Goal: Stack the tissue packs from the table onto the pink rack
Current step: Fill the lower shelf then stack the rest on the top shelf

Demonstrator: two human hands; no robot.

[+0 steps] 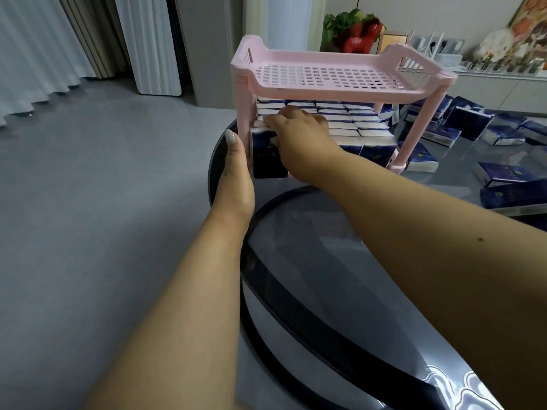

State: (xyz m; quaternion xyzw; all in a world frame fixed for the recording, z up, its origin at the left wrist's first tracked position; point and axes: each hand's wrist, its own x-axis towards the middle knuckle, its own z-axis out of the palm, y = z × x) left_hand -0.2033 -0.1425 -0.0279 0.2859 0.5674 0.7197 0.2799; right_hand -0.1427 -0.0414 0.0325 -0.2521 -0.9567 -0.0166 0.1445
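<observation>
pink rack (334,75) lower shelf full of tissue packs (352,125), right hand (299,125) fingers hidden, left hand (236,173) flat

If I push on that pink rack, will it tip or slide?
The pink rack looks like thin, light plastic on slim legs, so alone it would likely slide on the glossy table. The tissue packs filling its lower tier probably steady it.

The pale pink plastic rack (325,75) has a top shelf pierced with a grid of small rectangular slots. The dark navy tissue packs (370,137) show white ends and small pale lettering. The glossy grey table (340,261) carries black curved bands. The far red figurine (359,39) stands before green leaves.
</observation>
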